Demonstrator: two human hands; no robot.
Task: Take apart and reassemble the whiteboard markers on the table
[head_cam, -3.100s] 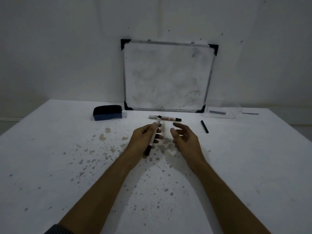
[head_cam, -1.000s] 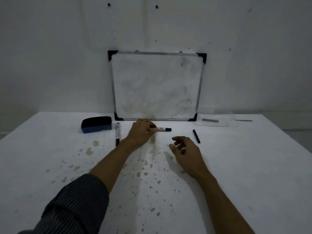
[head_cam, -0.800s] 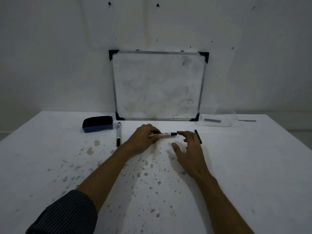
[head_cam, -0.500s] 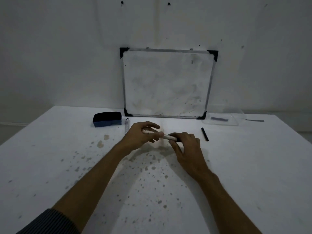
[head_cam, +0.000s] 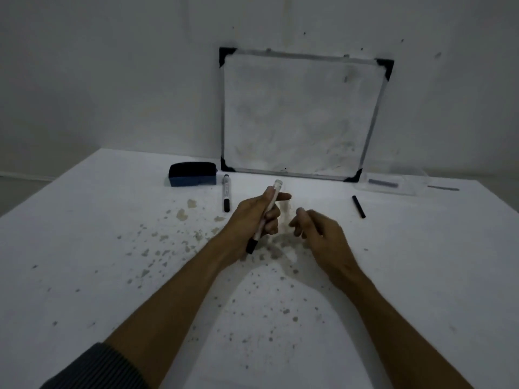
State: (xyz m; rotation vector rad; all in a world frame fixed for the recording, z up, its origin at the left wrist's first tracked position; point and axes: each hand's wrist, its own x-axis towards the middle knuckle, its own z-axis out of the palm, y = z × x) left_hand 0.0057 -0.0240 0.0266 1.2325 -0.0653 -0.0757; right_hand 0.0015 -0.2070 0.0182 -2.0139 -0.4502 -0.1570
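Observation:
My left hand (head_cam: pixel 254 217) grips a white whiteboard marker (head_cam: pixel 265 214) above the table, held steeply with its black cap end down towards me and its pale end pointing up and away. My right hand (head_cam: pixel 317 231) hovers just to the right of it, fingers loosely curled and apart, holding nothing that I can see. A second marker (head_cam: pixel 226 193) with a black cap lies on the table left of my left hand. A loose thin black rod-like marker part (head_cam: pixel 358 206) lies on the table to the right.
A small whiteboard (head_cam: pixel 302 116) leans against the wall at the back. A dark blue eraser (head_cam: pixel 192 174) sits left of it. A clear tray (head_cam: pixel 389 183) with a dark stick inside is at the back right. The white table (head_cam: pixel 112 248) is speckled with stains.
My left hand laid one marker down at the left, took the other from the table and lifted it towards me. My right hand touched its end, then let go and drew back.

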